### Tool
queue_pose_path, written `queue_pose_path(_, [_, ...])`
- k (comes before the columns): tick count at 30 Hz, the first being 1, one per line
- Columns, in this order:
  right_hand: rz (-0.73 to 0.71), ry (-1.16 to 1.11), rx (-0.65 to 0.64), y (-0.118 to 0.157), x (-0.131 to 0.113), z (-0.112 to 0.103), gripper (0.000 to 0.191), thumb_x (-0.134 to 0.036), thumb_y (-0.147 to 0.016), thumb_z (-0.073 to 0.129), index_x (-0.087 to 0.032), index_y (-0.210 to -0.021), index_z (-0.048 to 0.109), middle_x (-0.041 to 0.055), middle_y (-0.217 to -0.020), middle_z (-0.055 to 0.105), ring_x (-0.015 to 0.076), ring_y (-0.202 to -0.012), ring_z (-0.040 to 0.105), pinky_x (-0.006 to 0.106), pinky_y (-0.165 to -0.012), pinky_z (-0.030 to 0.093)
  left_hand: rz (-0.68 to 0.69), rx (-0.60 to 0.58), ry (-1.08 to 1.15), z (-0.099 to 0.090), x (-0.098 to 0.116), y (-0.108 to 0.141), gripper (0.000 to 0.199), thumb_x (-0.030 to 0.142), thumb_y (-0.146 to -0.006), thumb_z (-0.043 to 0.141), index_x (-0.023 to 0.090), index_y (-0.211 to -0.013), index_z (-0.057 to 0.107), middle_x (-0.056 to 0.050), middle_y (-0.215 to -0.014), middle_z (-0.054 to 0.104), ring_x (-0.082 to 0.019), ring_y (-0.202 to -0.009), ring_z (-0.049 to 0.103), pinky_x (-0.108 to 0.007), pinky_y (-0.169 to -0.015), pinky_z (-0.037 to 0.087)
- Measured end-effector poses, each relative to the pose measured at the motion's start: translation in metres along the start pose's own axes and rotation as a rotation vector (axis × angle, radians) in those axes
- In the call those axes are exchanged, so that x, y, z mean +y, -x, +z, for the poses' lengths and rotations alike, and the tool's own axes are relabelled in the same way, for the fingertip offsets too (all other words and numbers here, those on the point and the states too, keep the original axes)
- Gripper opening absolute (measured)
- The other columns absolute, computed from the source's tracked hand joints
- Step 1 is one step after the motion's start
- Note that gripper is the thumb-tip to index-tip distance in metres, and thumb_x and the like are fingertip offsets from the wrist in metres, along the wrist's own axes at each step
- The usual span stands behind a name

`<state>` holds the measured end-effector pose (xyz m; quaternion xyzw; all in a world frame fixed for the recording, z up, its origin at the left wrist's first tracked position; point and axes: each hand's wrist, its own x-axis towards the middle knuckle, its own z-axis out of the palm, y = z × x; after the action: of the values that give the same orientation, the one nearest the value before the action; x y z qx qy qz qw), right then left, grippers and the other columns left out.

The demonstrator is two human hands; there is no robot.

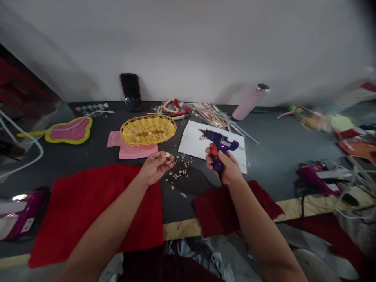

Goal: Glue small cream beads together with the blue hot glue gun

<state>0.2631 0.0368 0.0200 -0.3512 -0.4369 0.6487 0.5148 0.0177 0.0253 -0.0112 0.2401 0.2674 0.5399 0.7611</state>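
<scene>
One hot drip from the glue gun [219, 141], gripped right of centre by the right hand [228, 167] with fingers wrapped, could burn the left hand [153, 168], whose fingers pinch a small pale piece [167, 155] near frame centre.

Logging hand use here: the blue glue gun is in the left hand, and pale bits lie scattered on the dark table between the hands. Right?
Not quite: the head view shows the blue glue gun in the right hand, not the left. The pale bits do lie scattered on the dark table between the hands.
</scene>
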Motion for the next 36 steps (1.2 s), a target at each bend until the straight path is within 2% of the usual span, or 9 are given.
queue_pose_path(4, [0.028,0.067,-0.183,0.009,0.013,0.000,0.046,-0.059,-0.079,0.053,-0.019,-0.102,0.056,0.0061,-0.082,0.060,0.0112,-0.053,0.047,0.025,-0.045,0.038,0.021,0.062,0.007,0.002,0.000,-0.001,0.011,0.019,-0.071,0.071,0.011,-0.074,0.064,-0.004,-0.078,0.064,-0.005,-0.061,0.053,-0.023,-0.066,0.052])
queue_pose_path(8, [0.061,0.148,-0.346,0.017,0.017,0.006,0.047,-0.059,-0.080,0.051,-0.016,-0.097,0.055,0.0056,-0.075,0.057,0.0118,-0.056,0.047,0.027,-0.051,0.039,0.030,0.111,0.002,0.002,-0.002,-0.002,0.012,0.021,-0.070,0.072,0.012,-0.074,0.063,-0.003,-0.079,0.065,-0.005,-0.061,0.055,-0.022,-0.067,0.052])
queue_pose_path(12, [0.036,0.152,-0.411,0.017,0.019,0.013,0.042,-0.054,-0.085,0.049,-0.015,-0.099,0.054,0.0039,-0.074,0.053,0.0106,-0.057,0.045,0.027,-0.055,0.036,0.028,0.118,-0.003,0.002,-0.003,-0.003,0.014,0.021,-0.069,0.073,0.012,-0.072,0.064,-0.003,-0.078,0.066,-0.006,-0.062,0.056,-0.021,-0.066,0.052])
queue_pose_path(21, [0.021,0.201,-0.462,0.016,0.027,0.014,0.037,-0.051,-0.087,0.046,-0.016,-0.099,0.051,0.0017,-0.071,0.048,0.0101,-0.056,0.040,0.027,-0.055,0.033,-0.005,0.139,-0.012,0.007,-0.003,0.000,0.018,0.023,-0.064,0.077,0.012,-0.072,0.065,-0.003,-0.070,0.065,-0.006,-0.059,0.054,-0.022,-0.066,0.052])
queue_pose_path(25, [0.019,0.190,-0.482,0.015,0.027,0.015,0.036,-0.050,-0.088,0.046,-0.017,-0.099,0.050,0.0009,-0.070,0.046,0.0100,-0.056,0.040,0.027,-0.054,0.032,-0.004,0.114,0.001,0.009,-0.002,0.000,0.018,0.023,-0.064,0.077,0.012,-0.071,0.065,-0.002,-0.066,0.062,-0.006,-0.059,0.053,-0.021,-0.064,0.051])
queue_pose_path(36, [0.037,0.182,-0.467,0.016,0.032,0.013,0.037,-0.051,-0.087,0.047,-0.017,-0.100,0.050,0.0000,-0.069,0.044,0.0100,-0.056,0.039,0.027,-0.054,0.033,-0.022,0.149,-0.022,0.014,0.000,0.001,0.021,0.024,-0.060,0.079,0.012,-0.071,0.066,-0.001,-0.062,0.062,-0.006,-0.057,0.053,-0.020,-0.061,0.051])
